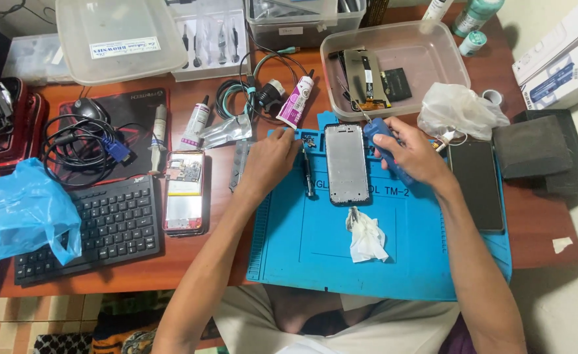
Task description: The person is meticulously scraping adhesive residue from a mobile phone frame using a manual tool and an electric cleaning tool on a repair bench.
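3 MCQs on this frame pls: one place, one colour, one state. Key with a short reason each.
1. Where does the crumpled white tissue lie?
A. on the blue work mat
B. on the black keyboard
C. in the clear plastic tray

2. What colour is the plastic bag at the table's left edge?
A. white
B. blue
C. red

3. What is the right hand doing?
A. resting flat and empty
B. lifting the keyboard
C. gripping a blue-handled tool beside the phone frame

Key: 1 A, the tissue sits on the mat just below the phone frame. 2 B, the bag beside the keyboard is plainly blue. 3 C, the fingers wrap the blue handle; the left hand rests at the mat's upper left.
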